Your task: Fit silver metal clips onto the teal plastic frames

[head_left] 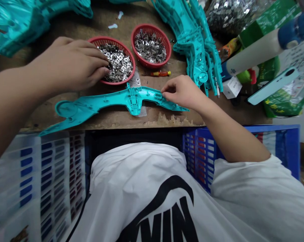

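Observation:
A long teal plastic part [111,101] lies across the front of the wooden bench. My right hand [183,92] is at its right arm, thumb and forefinger pinched together against the upper edge; whatever is between the fingertips is too small to make out. Over the left rim of a red basket [131,57] reaches my left hand [78,64], its fingers curled and its thumb close to them beside the small metal clips [120,65]. What those fingertips hold, if anything, is hidden. A second red basket [151,64] of metal clips [150,47] stands to the right.
Teal parts are stacked at the back right [192,43] and back left [28,23]. A red-and-yellow screwdriver [160,73] lies below the second basket. On the right are a white-and-blue bottle [255,50], a phone [273,85] and a small white box [232,88]. Plastic crates [297,151] flank my lap.

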`<state>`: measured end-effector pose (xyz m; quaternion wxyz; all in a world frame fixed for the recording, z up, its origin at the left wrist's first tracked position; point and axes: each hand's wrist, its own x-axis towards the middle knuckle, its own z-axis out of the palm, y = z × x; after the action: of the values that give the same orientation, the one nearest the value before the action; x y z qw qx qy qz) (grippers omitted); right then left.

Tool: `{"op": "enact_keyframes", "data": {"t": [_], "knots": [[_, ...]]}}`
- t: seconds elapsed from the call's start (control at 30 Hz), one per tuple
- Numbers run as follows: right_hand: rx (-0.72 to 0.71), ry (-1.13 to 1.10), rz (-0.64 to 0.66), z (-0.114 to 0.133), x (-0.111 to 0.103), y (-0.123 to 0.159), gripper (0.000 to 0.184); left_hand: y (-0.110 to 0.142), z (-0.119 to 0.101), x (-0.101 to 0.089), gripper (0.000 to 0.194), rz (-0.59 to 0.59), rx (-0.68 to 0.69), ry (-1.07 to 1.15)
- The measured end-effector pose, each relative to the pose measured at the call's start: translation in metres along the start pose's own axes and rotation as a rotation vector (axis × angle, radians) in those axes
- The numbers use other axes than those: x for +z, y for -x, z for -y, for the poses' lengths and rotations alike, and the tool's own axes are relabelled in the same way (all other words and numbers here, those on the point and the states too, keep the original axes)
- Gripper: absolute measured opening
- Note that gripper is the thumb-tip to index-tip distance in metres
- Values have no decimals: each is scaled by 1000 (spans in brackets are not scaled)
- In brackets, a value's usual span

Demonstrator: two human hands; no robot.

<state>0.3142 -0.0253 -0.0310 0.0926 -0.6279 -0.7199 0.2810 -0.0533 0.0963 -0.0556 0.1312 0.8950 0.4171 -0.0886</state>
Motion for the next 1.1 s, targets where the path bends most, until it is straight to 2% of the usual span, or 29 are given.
{"op": "enact_keyframes", "data": {"t": [0.13, 0.3, 0.5, 0.6, 0.67, 0.77, 0.87, 0.93, 1.0, 1.1], "knots": [[-10, 69, 4, 3, 4, 0, 19, -5, 10, 5, 116, -16, -8, 47], [-43, 133, 31, 12, 8, 2, 24, -11, 22, 16, 106, -152, 82, 214], [1, 150, 4, 12, 9, 1, 17, -9, 19, 9, 89, -236, 122, 314], [-46, 165, 20, 10, 10, -1, 11, -11, 21, 8, 75, -282, 121, 328], [-112, 158, -11, 8, 9, -1, 14, -11, 20, 10, 67, -323, 156, 402], [-267, 102, -138, 9, 5, 1, 36, -1, -1, 11, 56, -372, 324, 617], [-448, 70, -202, 15, 0, 7, 55, 24, -44, 7, 45, -361, 491, 869], [-525, 81, -197, 20, -3, 11, 55, 42, -73, 4, 41, -289, 518, 1036], [-557, 88, -188, 23, -5, 14, 55, 54, -92, 2, 40, -232, 485, 1160], [-586, 84, -179, 21, -5, 14, 56, 59, -103, 4, 40, -198, 412, 1294]]}}
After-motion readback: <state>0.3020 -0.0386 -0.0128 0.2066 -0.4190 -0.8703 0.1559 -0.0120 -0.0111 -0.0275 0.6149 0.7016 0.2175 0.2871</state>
